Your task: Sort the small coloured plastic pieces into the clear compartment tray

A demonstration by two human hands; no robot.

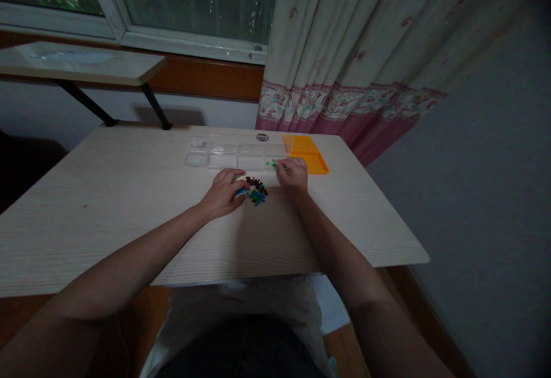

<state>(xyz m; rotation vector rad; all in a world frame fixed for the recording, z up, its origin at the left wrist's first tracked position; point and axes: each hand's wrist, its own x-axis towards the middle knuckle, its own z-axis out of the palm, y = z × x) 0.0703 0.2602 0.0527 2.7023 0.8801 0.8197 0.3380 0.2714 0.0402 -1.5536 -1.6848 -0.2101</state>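
Small blue, green and dark brown pieces [257, 190] lie in a loose pile on the table; they are too small to identify. My left hand [222, 193] rests at the pile's left edge, fingers curved and apart, some blue pieces beside its fingertips. At the right front compartment of a clear plastic tray [237, 162], my right hand [294, 175] has its fingers drawn together at a few green pieces [272, 163]. Its palm partly hides that compartment and the near left side of an orange tray [317, 163].
The pale wood-grain table [172, 217] has a raised shelf [129, 71] on black legs at the back left. A round dark hole [262, 137] sits near its back edge. Behind are a window and a floral curtain [327, 51]; a grey wall [482, 166] stands right.
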